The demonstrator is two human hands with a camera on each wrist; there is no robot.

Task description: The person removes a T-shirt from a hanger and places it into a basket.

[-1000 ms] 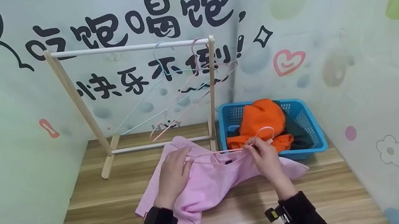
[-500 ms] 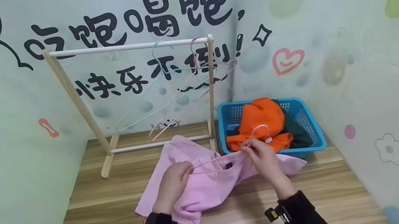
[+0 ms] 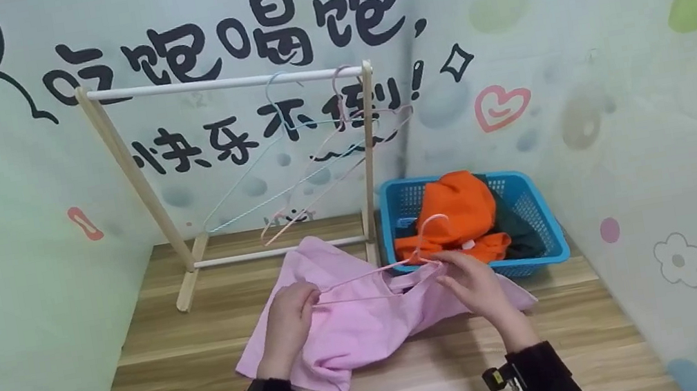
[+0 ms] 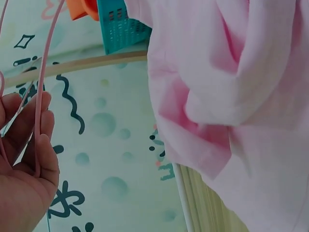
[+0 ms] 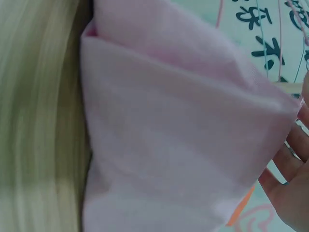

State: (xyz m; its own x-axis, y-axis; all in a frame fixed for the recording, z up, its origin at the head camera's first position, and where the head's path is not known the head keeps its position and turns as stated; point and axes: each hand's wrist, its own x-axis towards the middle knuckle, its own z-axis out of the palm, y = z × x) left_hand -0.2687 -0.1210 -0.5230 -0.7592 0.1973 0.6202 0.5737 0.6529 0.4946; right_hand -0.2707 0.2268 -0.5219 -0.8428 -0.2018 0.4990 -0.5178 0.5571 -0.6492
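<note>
A pink shirt [image 3: 364,336] lies spread on the wooden table, its neck opening toward the right. My left hand [image 3: 288,320] grips one end of a pink clothes hanger [image 3: 365,277]; in the left wrist view its fingers curl round the hanger's wire [image 4: 42,72]. The hanger slants across the shirt, hook up, and its right part is at the neckline. My right hand [image 3: 480,286] pinches the shirt's collar edge with thumb and fingers. In the right wrist view the raised pink cloth [image 5: 188,130] stretches up to that hand's fingertips.
Behind the shirt stands a wooden clothes rack [image 3: 140,179] with a light blue hanger [image 3: 241,181] and pink hangers on its bar. A blue basket [image 3: 553,226] at the right holds orange cloth [image 3: 458,206] and dark green cloth [image 3: 519,235]. Printed walls enclose the table.
My right hand has moved off the base of the hanger's hook to the shirt's collar edge. The left hand has shifted left and down with the hanger, and the hook has moved left.
</note>
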